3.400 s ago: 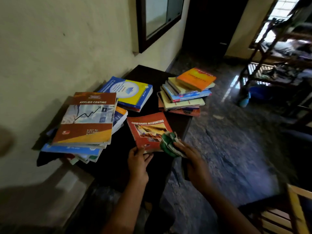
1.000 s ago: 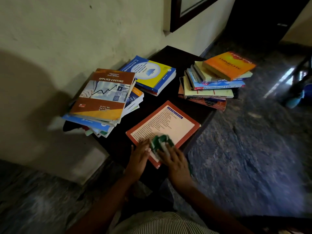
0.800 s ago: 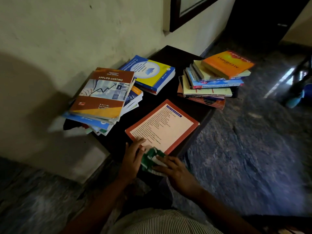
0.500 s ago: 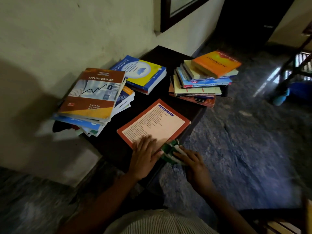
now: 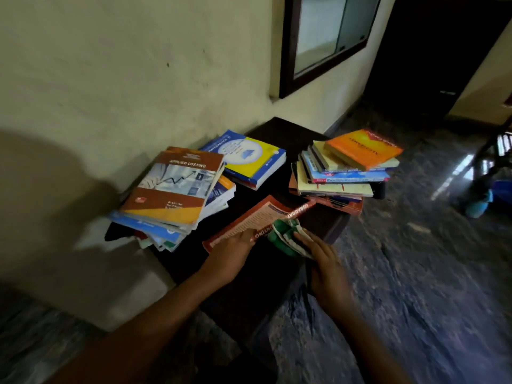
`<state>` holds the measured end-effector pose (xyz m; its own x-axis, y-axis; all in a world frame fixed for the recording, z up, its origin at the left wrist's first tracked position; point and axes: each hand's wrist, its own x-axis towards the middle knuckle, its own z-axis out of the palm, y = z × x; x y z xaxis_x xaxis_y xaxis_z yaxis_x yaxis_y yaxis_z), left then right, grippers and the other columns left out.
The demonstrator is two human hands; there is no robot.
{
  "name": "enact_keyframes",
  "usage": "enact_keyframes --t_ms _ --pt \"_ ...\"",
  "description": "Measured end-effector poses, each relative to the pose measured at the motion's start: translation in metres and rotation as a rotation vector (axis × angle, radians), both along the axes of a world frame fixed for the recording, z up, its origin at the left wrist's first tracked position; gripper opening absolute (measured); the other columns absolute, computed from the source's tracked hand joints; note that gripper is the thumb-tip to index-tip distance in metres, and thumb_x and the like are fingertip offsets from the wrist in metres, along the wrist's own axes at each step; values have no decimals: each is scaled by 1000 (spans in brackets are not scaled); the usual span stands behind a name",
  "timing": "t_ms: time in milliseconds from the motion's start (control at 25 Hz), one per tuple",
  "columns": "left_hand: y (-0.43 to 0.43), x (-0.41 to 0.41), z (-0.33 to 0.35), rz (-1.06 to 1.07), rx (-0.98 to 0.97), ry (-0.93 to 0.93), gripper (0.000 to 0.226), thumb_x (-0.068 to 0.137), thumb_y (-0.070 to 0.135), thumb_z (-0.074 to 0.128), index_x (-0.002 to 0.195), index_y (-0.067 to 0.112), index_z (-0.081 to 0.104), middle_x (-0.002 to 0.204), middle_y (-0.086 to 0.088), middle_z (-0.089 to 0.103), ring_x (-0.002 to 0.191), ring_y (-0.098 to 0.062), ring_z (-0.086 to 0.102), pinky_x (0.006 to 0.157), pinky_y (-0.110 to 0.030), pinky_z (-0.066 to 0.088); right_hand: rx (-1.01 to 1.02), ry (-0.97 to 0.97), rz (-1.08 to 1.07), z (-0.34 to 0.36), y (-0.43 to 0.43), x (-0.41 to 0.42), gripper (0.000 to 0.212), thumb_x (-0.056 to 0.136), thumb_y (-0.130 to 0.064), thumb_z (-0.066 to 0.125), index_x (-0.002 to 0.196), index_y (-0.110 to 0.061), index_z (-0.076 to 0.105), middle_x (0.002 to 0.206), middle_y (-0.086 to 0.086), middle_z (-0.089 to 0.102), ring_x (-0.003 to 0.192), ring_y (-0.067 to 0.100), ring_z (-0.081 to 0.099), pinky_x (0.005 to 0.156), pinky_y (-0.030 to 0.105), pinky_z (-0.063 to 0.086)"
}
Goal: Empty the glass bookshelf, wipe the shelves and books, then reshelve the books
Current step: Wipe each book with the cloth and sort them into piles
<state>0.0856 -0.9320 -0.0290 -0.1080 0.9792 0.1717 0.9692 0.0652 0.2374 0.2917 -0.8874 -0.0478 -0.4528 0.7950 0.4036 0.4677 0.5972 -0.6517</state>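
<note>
A red-covered book [image 5: 260,217] stands tilted up on its long edge on the dark table [image 5: 249,286], its lettered spine turned toward me. My left hand [image 5: 230,256] grips the book's near end and holds it tilted. My right hand [image 5: 324,264] lies on a bunched green cloth [image 5: 285,234] and presses it against the spine. The glass-fronted bookshelf [image 5: 327,37] hangs on the wall above the table's far end.
A leaning pile topped by "Applied Costing" [image 5: 177,189] sits at the table's left by the wall. A blue-and-yellow book [image 5: 249,156] lies behind it. A stack topped by an orange book [image 5: 346,167] fills the right edge. Dark stone floor lies to the right.
The red book lay flat with its back cover up; now my left hand has tipped it onto its edge. My right hand moved the cloth from the cover to the spine.
</note>
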Motion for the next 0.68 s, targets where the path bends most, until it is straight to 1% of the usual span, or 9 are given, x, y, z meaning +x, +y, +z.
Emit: enact_keyframes --t_ms 80,160,240,320,440,520,560,600,680 --pt "-7 -14 23 124 183 -329 33 98 16 47 130 9 51 112 -6 63 97 -22 62 81 -28 49 30 56 48 19 14 -23 63 76 1 48 133 -25 46 137 -4 46 119 19 46 103 11 25" --pt "-16 -32 38 279 348 -606 30 97 14 47 124 3 55 106 -4 61 93 -18 61 77 -21 50 60 80 118 40 27 -48 62 76 -2 47 133 -26 45 137 -2 47 119 21 46 101 19 30" --pt "-19 -56 55 417 503 -704 26 96 10 46 116 -2 57 100 -8 62 88 -18 60 69 -7 44 99 78 191 58 38 -71 53 81 -17 43 133 -26 46 137 -1 47 120 20 45 98 25 32" --pt "-16 -84 65 516 602 -756 23 96 8 47 112 -3 59 96 -8 61 82 -18 59 66 -6 44 109 55 278 74 48 -93 55 81 -16 41 135 -28 43 138 -6 42 123 14 39 99 20 28" --pt "-10 -136 55 648 573 -909 27 96 25 51 102 1 63 91 -17 66 77 -29 64 72 -30 51 140 40 357 82 61 -127 64 75 -4 42 134 -28 42 138 0 45 122 15 39 101 25 30" --pt "-12 -170 36 722 466 -1021 44 82 48 57 93 6 63 90 -24 68 74 -32 65 73 -43 53 141 38 408 79 67 -149 64 74 1 43 132 -27 44 135 5 49 121 18 42 102 33 34" --pt "-14 -182 28 759 422 -1027 47 77 53 54 91 8 63 91 -25 68 77 -35 66 76 -47 54 134 32 437 76 70 -156 64 75 3 45 132 -27 45 135 6 50 121 20 42 102 37 36" --pt "-14 -190 25 763 382 -993 47 78 52 53 91 9 64 92 -23 68 81 -36 66 78 -49 54 119 27 461 74 72 -163 64 76 4 46 132 -26 46 135 6 50 122 21 43 102 39 38" --pt "-13 -195 39 741 263 -796 37 92 41 52 99 6 65 101 -17 66 88 -32 65 81 -41 53 73 22 461 68 73 -168 63 77 2 46 132 -29 43 135 4 49 122 18 42 101 39 39"
